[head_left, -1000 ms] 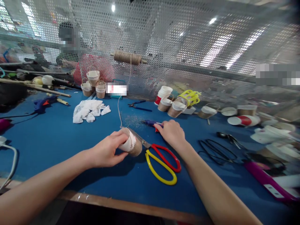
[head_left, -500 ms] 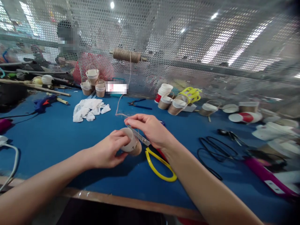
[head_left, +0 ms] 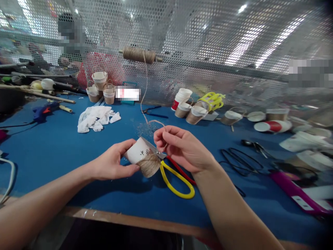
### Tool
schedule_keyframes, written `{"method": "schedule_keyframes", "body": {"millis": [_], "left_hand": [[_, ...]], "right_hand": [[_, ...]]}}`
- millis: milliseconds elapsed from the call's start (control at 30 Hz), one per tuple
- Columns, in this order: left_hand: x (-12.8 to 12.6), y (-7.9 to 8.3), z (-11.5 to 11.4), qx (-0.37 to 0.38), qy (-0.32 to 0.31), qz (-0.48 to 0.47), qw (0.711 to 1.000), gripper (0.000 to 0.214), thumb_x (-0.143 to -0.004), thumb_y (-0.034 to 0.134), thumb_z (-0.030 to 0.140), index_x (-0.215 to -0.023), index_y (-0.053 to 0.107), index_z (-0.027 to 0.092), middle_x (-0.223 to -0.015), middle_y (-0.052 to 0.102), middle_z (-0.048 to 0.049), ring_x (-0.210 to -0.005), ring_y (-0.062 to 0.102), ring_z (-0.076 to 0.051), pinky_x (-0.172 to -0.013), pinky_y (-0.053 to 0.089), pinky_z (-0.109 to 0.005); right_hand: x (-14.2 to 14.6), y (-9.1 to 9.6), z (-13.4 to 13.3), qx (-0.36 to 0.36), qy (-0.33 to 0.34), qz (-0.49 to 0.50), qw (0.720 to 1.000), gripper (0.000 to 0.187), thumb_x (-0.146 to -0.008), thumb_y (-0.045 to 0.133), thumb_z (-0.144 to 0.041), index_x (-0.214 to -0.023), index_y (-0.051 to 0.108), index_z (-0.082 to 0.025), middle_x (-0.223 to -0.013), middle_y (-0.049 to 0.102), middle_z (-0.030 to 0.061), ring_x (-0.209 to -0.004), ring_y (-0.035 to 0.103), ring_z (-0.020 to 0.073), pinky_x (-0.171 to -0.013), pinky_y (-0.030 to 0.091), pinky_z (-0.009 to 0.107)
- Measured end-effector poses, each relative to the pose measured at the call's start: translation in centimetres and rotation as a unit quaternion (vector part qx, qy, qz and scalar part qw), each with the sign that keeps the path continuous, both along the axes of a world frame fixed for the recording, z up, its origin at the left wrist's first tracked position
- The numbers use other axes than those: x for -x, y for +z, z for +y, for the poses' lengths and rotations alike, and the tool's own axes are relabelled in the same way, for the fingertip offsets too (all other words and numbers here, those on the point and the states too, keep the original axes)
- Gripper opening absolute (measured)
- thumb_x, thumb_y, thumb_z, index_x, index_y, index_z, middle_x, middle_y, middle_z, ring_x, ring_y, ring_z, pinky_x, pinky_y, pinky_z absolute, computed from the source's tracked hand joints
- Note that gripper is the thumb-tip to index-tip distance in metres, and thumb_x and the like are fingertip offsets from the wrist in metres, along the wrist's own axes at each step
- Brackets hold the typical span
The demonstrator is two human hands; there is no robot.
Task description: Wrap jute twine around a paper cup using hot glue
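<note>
My left hand (head_left: 117,159) grips a white paper cup (head_left: 137,150) by its open end, tilted, with dark marks on its side. Brown twine (head_left: 148,164) is wound round the cup's lower part. Between thumb and fingers of my right hand (head_left: 179,144) the loose twine is pinched, just right of the cup. That strand (head_left: 146,80) runs up to a spool (head_left: 138,55) mounted at the mesh. Below my right hand lie scissors (head_left: 179,189) with one yellow and one red handle; their blades are partly hidden behind the cup.
White crumpled cloth (head_left: 95,118) and twine-wrapped cups (head_left: 100,81) are at the back left. Pliers (head_left: 156,114) lie near the mesh. More cups (head_left: 196,114), yellow netting (head_left: 212,101), a black cable (head_left: 240,163) and a purple tool (head_left: 293,194) are on the right. A glue gun (head_left: 45,111) lies left.
The cup has turned so its side and wound twine face me more. My right hand has moved right, drawing the strand with it. The scissors stay on the table.
</note>
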State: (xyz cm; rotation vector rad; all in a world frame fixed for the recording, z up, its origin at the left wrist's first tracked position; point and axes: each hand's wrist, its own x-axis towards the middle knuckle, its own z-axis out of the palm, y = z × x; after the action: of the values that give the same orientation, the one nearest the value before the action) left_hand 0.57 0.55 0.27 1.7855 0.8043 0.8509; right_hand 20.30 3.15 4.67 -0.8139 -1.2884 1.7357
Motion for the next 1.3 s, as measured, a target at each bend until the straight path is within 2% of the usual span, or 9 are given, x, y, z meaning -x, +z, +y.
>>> {"method": "schedule_keyframes", "body": {"millis": [233,400,600,767,967,1167,1300], "left_hand": [[-0.2,0.2,-0.1,0.012,-0.004,0.005,1.0,0.018,-0.069,0.057,0.015,-0.086,0.05,0.013,-0.077,0.052,-0.0006,-0.07,0.05,-0.012,-0.064,0.044,-0.023],[-0.1,0.2,0.0,0.012,0.0,0.011,1.0,0.019,-0.07,0.057,0.015,-0.087,0.05,0.013,-0.077,0.051,-0.0003,-0.07,0.049,-0.012,-0.064,0.043,-0.022],[-0.2,0.1,0.2,0.048,-0.013,-0.017,0.999,0.022,-0.071,0.058,0.017,-0.09,0.049,0.013,-0.077,0.051,-0.0004,-0.068,0.047,-0.011,-0.062,0.041,-0.022],[-0.1,0.0,0.2,0.083,-0.015,-0.048,0.995,0.027,-0.07,0.06,0.017,-0.094,0.048,0.013,-0.079,0.052,-0.0004,-0.07,0.048,-0.011,-0.063,0.041,-0.022],[-0.1,-0.2,0.2,0.09,-0.014,-0.065,0.994,0.027,-0.07,0.06,0.017,-0.095,0.05,0.014,-0.081,0.052,-0.0007,-0.071,0.049,-0.011,-0.064,0.041,-0.022],[-0.2,-0.3,0.2,0.055,-0.009,-0.031,0.998,0.024,-0.071,0.058,0.017,-0.094,0.05,0.014,-0.081,0.053,-0.0012,-0.071,0.05,-0.012,-0.063,0.042,-0.022],[-0.2,0.1,0.0,-0.02,0.009,0.031,0.999,0.02,-0.07,0.056,0.015,-0.09,0.05,0.013,-0.079,0.054,-0.0009,-0.07,0.051,-0.012,-0.064,0.043,-0.023]], "right_hand": [[-0.4,-0.2,-0.8,-0.041,0.047,-0.018,0.998,0.012,-0.066,0.072,-0.03,-0.068,0.068,-0.018,-0.071,0.058,-0.0015,-0.056,0.046,0.005,-0.054,0.038,0.018],[-0.9,-0.2,-0.9,-0.066,0.072,-0.047,0.994,0.012,-0.064,0.074,-0.026,-0.072,0.069,-0.019,-0.073,0.057,-0.0008,-0.063,0.05,0.0063,-0.06,0.041,0.018],[-1.2,0.0,-0.8,-0.084,0.073,-0.077,0.991,0.007,-0.066,0.072,-0.021,-0.073,0.069,-0.02,-0.077,0.057,-0.001,-0.064,0.051,0.0061,-0.06,0.044,0.018],[-1.5,-0.2,-0.7,-0.097,0.075,-0.098,0.988,0.015,-0.066,0.071,-0.015,-0.08,0.07,-0.022,-0.081,0.058,-0.0015,-0.069,0.053,0.0064,-0.065,0.046,0.018],[-1.4,-0.6,-0.3,-0.121,0.066,-0.128,0.982,0.01,-0.068,0.069,-0.016,-0.076,0.071,-0.023,-0.095,0.06,0.0006,-0.082,0.057,0.0111,-0.073,0.048,0.024],[-1.0,-0.7,-0.4,-0.157,0.021,-0.161,0.974,0.003,-0.069,0.068,-0.022,-0.072,0.07,-0.021,-0.091,0.062,0.0011,-0.079,0.057,0.0127,-0.072,0.046,0.026],[-0.6,-1.2,0.0,-0.16,-0.04,-0.236,0.958,0.024,-0.075,0.061,-0.042,-0.074,0.069,-0.019,-0.086,0.064,0.0037,-0.082,0.056,0.0169,-0.076,0.043,0.031]]}}
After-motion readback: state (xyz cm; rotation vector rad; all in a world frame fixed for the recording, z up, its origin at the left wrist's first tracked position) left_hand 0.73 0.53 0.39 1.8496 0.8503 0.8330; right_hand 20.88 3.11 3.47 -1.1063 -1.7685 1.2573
